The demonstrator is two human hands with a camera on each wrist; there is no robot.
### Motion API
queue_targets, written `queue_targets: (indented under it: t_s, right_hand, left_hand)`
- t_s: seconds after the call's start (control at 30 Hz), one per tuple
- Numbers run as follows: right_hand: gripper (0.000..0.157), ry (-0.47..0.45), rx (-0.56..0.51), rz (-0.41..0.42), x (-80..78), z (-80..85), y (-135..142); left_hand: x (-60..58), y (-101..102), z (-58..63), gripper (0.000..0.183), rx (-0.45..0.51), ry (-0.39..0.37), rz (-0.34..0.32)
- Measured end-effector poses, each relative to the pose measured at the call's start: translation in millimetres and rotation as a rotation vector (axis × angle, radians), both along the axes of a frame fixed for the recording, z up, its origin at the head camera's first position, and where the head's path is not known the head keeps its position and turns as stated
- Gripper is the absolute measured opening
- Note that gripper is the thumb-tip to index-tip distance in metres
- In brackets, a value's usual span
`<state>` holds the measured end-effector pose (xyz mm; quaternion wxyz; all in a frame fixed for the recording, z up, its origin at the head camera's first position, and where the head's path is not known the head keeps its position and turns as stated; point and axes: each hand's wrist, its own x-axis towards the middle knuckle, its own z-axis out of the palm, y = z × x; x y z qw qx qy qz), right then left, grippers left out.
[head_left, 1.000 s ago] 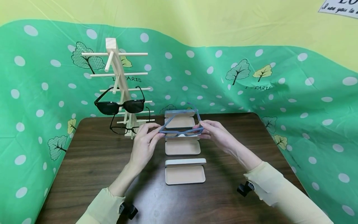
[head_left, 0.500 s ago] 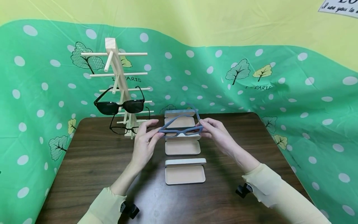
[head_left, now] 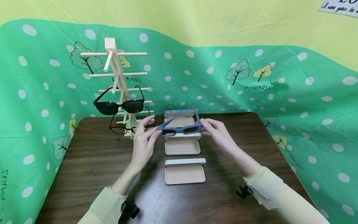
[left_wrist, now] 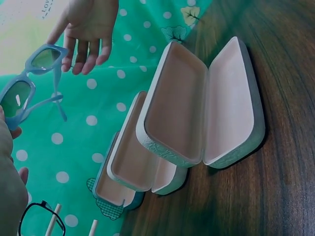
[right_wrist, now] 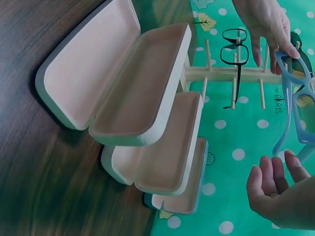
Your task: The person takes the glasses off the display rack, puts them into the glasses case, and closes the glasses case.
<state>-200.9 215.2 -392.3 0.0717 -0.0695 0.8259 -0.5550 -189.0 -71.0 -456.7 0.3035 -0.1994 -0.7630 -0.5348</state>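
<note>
Blue-framed sunglasses [head_left: 181,130] with dark lenses are held up above the cases, temples spread and pointing away. My left hand [head_left: 143,144] pinches their left end between thumb and finger. At the other end, my right hand [head_left: 219,133] pinches the frame near the hinge. The right wrist view shows the pale blue frame [right_wrist: 295,71] between both hands. Beneath stand open glasses cases in a column: a near one [head_left: 185,174], a middle one [head_left: 182,147] and a far blue-lidded one [head_left: 179,113] partly hidden by the sunglasses. Their visible insides are beige.
Left of the cases stands a wooden glasses rack [head_left: 118,77] with pegs. Black sunglasses [head_left: 120,107] hang on it, above black-rimmed eyeglasses [head_left: 120,130] close to my left hand. The brown wooden table [head_left: 92,174] ends at a green dotted cloth [head_left: 212,81].
The blue sunglasses have tipped so that their front and lenses show more fully, and have shifted slightly left. Both hands keep their pinch. The cases and rack stay put.
</note>
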Motion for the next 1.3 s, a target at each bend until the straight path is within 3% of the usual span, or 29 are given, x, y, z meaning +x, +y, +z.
queue_targets:
  t_s: [0.23, 0.37, 0.73, 1.3]
  right_hand:
    - [0.040, 0.193, 0.226, 0.008, 6.0, -4.3, 4]
    - [0.040, 0.279, 0.282, -0.032, 8.3, -7.7, 4]
    - [0.045, 0.347, 0.279, -0.025, 13.0, -10.4, -1]
    - [0.031, 0.376, 0.203, 0.022, 14.9, -12.1, -1]
  left_hand:
    - [-0.1, -1, -0.4, 0.011, 0.008, -0.025, -0.011]
    - [0.4, -1, -1.2, 0.011, 0.005, -0.034, -0.016]
    - [0.5, 0, -1.9, 0.012, 0.016, -0.054, -0.045]
    - [2.6, -2, 1.6, 0.014, 0.048, -0.199, -0.118]
